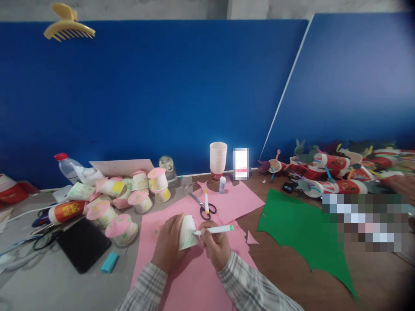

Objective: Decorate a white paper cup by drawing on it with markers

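My left hand (169, 242) is wrapped round a white paper cup (188, 233) that lies tipped over above the pink paper (194, 289). Green marks show on the cup's side. In my right hand (215, 246) is a white marker with a green end (217, 229), its tip at the cup's right edge. Just beyond my hands are black-handled scissors (207, 211) and a white and yellow marker (206, 201). A glue stick (222, 185) stands upright behind them on pink paper.
Several decorated cups with pink tops (121, 229) crowd the left, near a black tablet-like slab (84, 244) and a blue block (110, 262). A stack of paper cups (218, 160) stands by the blue partition (162, 86). Green paper (301, 233) and red cup figures (337, 164) lie right.
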A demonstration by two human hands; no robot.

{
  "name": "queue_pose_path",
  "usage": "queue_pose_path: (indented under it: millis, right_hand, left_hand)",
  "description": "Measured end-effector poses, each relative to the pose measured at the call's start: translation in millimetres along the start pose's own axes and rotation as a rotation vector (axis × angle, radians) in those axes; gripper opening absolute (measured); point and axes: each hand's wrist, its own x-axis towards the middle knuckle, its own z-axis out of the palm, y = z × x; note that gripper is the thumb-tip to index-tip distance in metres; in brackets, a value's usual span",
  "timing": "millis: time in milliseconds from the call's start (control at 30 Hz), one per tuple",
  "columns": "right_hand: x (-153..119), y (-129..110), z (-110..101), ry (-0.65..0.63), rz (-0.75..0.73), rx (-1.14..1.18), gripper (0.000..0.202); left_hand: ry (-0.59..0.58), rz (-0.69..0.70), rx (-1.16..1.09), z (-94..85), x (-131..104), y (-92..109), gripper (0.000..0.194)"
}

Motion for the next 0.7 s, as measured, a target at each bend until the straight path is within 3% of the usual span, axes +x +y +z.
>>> queue_pose_path:
  millis: [700]
  right_hand:
    - [0.9,1.9,-1.3,-0.013,-0.017,-0.057,0.012]
  left_hand:
    - [-0.001,0.000,-0.004,-1.7,-0.3,0.6,0.072]
